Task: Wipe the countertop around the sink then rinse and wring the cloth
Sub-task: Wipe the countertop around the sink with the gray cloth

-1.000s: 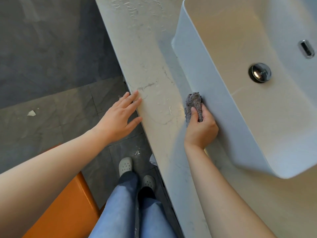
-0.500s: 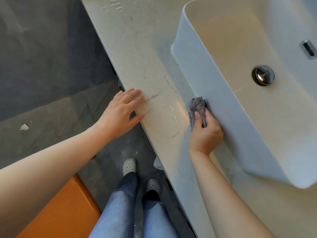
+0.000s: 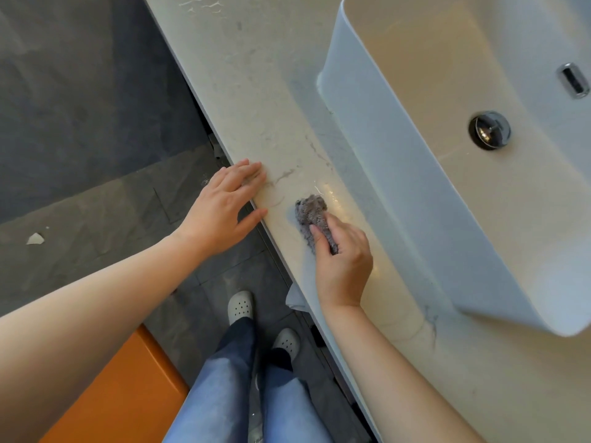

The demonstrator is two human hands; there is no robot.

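Observation:
A grey fuzzy cloth (image 3: pixel 311 212) is pressed onto the pale marble countertop (image 3: pixel 256 100), about midway between the counter's front edge and the sink wall. My right hand (image 3: pixel 343 263) grips the cloth, thumb over its top. My left hand (image 3: pixel 224 206) lies flat with fingers spread on the counter's front edge, just left of the cloth, holding nothing. The white vessel sink (image 3: pixel 399 187) stands on the counter to the right, with a chrome drain (image 3: pixel 489 131) in its basin.
A chrome overflow slot (image 3: pixel 574 79) sits in the sink's far wall. Dark grey floor tiles (image 3: pixel 80 123) lie left of the counter. An orange surface (image 3: pixel 118 394) is at bottom left. My legs in jeans and pale clogs (image 3: pixel 241 306) stand by the counter.
My right hand has slid the cloth away from the sink wall toward the counter's front edge, closer to my left hand. My left hand stays flat on the edge.

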